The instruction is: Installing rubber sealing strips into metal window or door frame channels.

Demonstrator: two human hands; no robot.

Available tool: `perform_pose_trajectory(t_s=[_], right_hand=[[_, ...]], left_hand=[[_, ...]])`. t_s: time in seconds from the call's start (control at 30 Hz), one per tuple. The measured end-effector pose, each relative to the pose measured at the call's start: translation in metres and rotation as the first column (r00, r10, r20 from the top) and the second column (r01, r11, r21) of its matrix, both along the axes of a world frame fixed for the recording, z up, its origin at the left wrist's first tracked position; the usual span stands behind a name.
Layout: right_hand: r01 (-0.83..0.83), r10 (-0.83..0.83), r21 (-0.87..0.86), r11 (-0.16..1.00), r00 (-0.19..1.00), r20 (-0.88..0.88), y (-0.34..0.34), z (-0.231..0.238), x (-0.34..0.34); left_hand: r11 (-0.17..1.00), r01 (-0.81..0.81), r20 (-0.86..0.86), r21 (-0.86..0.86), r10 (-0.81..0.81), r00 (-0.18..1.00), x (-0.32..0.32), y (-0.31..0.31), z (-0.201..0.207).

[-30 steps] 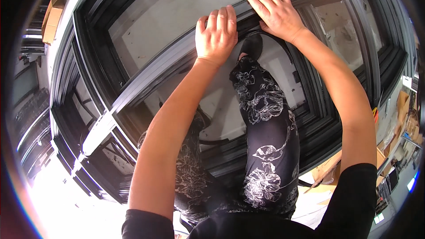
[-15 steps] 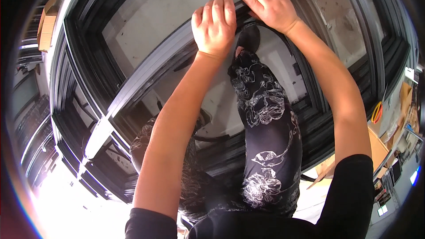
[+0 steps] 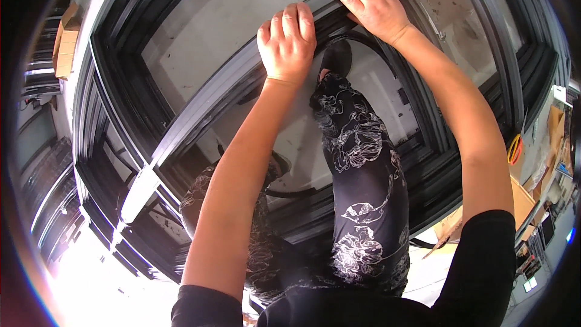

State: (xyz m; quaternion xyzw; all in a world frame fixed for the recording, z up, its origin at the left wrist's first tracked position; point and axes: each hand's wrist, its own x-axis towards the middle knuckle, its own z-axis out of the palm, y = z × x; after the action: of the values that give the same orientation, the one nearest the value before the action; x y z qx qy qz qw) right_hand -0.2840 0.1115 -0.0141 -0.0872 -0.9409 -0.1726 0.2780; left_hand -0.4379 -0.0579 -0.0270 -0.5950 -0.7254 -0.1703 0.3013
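Note:
A long, dark grey metal bar (image 3: 209, 94) curves across the view, one side of a large frame. My left hand (image 3: 287, 42) is closed over this bar near the top middle, knuckles up, fingertips hidden behind it. Farther right, my right hand (image 3: 375, 6) lies over the same bar, fingers bent across its top and a bit of thumb showing beneath. The two hands are a short way apart. Below them, my leg in black flowered trousers (image 3: 363, 169) and a dark shoe (image 3: 337, 57) stand inside the framework.
More dark frames (image 3: 115, 103) are stacked at the left, with others (image 3: 532, 66) at the right. A cardboard box (image 3: 65, 42) sits at the far left. At the right edge hang orange and yellow rings (image 3: 515, 149) near cardboard pieces (image 3: 554, 130). Pale floor (image 3: 200, 30) shows through the frames.
My left hand has shifted slightly down and left with the bar under it. My right hand has moved slightly right. Both stay on the bar.

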Motion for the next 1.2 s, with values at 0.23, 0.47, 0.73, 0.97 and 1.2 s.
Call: perform_pose_trajectory(t_s=[0.23,0.47,0.73,0.97,1.2], right_hand=[[0.097,-0.036,-0.297,0.950,0.978,0.204,-0.007,0.023,0.002],[0.143,-0.120,-0.310,0.940,0.989,0.091,-0.013,0.022,-0.007],[0.127,-0.089,-0.348,0.929,0.988,0.123,-0.021,0.027,-0.017],[0.173,-0.107,-0.284,0.943,0.967,0.232,-0.020,0.024,-0.014],[0.154,-0.064,-0.342,0.927,0.963,0.262,-0.021,0.039,-0.015]], left_hand=[[0.992,0.032,0.173,-0.122,-0.011,0.985,0.009,-0.008,0.023],[0.985,-0.074,0.283,-0.155,0.116,0.952,0.016,0.001,0.025],[0.958,-0.125,0.272,-0.259,0.197,0.942,0.016,0.002,0.032],[0.956,-0.044,0.268,-0.289,0.125,0.955,0.007,-0.003,0.038],[0.959,0.045,0.344,-0.280,0.056,0.937,-0.010,-0.019,0.038]])
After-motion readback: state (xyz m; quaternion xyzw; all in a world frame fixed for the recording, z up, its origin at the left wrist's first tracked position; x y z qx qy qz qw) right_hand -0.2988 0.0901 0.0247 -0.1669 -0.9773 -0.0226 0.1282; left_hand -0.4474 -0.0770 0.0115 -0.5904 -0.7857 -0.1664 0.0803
